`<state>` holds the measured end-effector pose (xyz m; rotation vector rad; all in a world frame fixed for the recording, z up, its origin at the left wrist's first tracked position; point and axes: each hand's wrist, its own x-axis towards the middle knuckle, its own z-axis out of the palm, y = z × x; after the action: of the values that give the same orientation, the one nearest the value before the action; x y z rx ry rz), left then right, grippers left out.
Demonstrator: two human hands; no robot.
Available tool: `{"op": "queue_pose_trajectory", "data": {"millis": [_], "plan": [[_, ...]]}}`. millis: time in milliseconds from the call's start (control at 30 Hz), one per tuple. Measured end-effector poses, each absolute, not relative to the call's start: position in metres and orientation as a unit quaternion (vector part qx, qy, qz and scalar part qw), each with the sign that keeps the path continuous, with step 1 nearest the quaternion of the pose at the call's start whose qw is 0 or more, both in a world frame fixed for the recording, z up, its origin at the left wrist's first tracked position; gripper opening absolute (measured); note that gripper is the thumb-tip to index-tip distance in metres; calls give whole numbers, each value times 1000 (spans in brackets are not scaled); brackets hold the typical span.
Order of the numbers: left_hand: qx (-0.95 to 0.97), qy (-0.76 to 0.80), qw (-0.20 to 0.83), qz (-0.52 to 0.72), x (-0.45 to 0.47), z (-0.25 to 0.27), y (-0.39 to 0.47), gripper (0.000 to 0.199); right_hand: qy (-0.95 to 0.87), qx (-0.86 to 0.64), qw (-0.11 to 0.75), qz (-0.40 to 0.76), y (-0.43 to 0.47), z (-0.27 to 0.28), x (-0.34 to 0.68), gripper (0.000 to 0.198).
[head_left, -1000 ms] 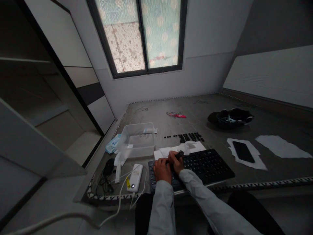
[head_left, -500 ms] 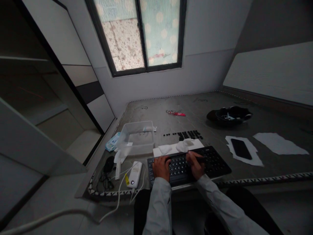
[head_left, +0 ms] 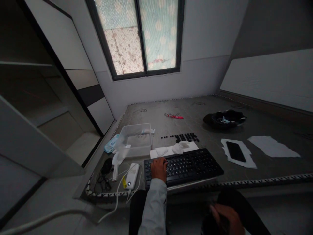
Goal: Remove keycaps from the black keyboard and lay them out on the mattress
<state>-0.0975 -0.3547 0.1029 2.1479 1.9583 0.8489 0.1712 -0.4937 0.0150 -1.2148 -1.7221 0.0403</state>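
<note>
A black keyboard [head_left: 195,166] lies at the near edge of the bed-like surface, partly on a white sheet. On its left end rests my left hand [head_left: 158,169], fingers laid over the keys and thumb apart to the right. My right hand [head_left: 227,218] is low at the bottom right, off the keyboard and above my dark-clothed leg. Its fingers are curled around something dark that I cannot make out in the shadow. Beyond the keyboard, several loose black keycaps [head_left: 187,137] lie in rows, and crumpled white tissue [head_left: 178,148] sits on the white sheet.
A clear plastic box [head_left: 134,150] stands left, behind a white device with a cable [head_left: 132,176] and a black mouse [head_left: 107,165]. To the right are a phone [head_left: 235,151] on white paper and a dark cap-like item [head_left: 226,119]. A red packet [head_left: 177,116] lies farther back.
My right hand has left the keyboard and dropped down and right, toward my lap. My left hand stays on the keyboard's left end. The view has shifted slightly.
</note>
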Motion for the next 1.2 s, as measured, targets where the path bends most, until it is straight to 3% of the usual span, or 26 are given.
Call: {"op": "queue_pose_trajectory", "data": {"millis": [133, 333, 533, 667, 867, 1033, 1200], "plan": [[716, 631, 23, 297, -98, 98, -354, 8, -742, -476, 472, 0, -487, 24, 154, 38], [718, 569, -11, 400, -86, 97, -378, 27, -774, -469, 425, 18, -484, 30, 150, 43], [749, 468, 180, 434, -68, 94, -420, 33, -776, -492, 390, 60, -486, 26, 155, 43], [675, 472, 331, 461, -71, 90, -430, 23, -774, -502, 377, 88, -485, 21, 157, 43], [458, 469, 547, 521, -96, 81, -419, 61, -767, -496, 394, 101, -487, 23, 159, 41], [395, 415, 608, 549, -115, 76, -418, 79, -753, -507, 405, 106, -488, 24, 156, 40], [369, 418, 606, 567, -120, 73, -421, 79, -760, -486, 420, 100, -485, 17, 154, 38]]}}
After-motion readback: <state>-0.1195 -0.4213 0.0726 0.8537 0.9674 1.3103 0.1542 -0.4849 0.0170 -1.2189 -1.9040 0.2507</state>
